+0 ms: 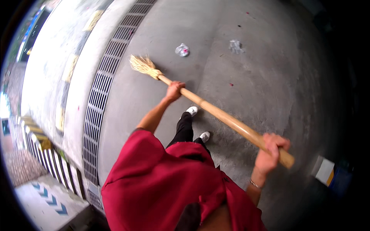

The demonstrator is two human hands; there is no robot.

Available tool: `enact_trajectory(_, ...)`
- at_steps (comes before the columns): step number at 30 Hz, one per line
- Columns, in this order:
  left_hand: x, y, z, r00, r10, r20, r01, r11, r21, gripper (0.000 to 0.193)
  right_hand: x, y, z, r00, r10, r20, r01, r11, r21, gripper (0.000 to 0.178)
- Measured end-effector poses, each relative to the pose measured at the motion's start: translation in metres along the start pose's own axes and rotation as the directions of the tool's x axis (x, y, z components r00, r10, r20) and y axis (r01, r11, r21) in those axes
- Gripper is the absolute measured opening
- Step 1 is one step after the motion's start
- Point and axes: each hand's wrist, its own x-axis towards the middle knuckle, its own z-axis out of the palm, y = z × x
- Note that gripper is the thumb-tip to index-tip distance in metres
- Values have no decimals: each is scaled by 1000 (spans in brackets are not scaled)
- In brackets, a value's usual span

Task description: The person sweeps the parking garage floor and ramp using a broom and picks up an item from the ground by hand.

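A straw broom (pixel 227 118) with a thick bamboo handle slants across in front of me, its bristles at the upper left and its butt end at the lower right. My left hand (pixel 175 91) is closed round the handle just behind the bristles. Close to the butt end, my right hand (pixel 271 153) grips the same handle. The bristles hang over the concrete; whether they touch it I cannot tell. Beyond them lies a crumpled clear plastic piece (pixel 182 50) with a pink spot. Another crumpled clear plastic piece (pixel 236 46) is farther right.
A long metal drain grate (pixel 101 82) runs along the left. Small red scraps (pixel 231 84) dot the concrete floor (pixel 262 69). A striped barrier (pixel 38 138) stands at the far left. At the right edge are a white box-like thing (pixel 324 169) and a blue one.
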Motion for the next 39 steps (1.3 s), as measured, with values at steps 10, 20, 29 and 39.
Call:
enact_trajectory(10, 42, 134, -38, 929, 369, -1, -357, 898, -257, 14, -15, -118, -74, 960, -274, -52, 270, 960, -72, 14)
enact_trajectory(20, -3, 199, 4, 854, 519, 41, -465, 796, -387, 20, -43, -181, -89, 851, -465, -245, 353, 850, -391, 27)
enact_trajectory(29, -18, 223, -19, 629, 774, 70, -706, 607, -365, 19, -250, -189, -196, 781, -454, -429, 351, 887, -300, 26)
enact_trajectory(39, -165, 384, 23, 58, 987, 151, -679, 150, -719, 15, -412, -282, -20, -197, -848, -491, 102, 481, -871, 18)
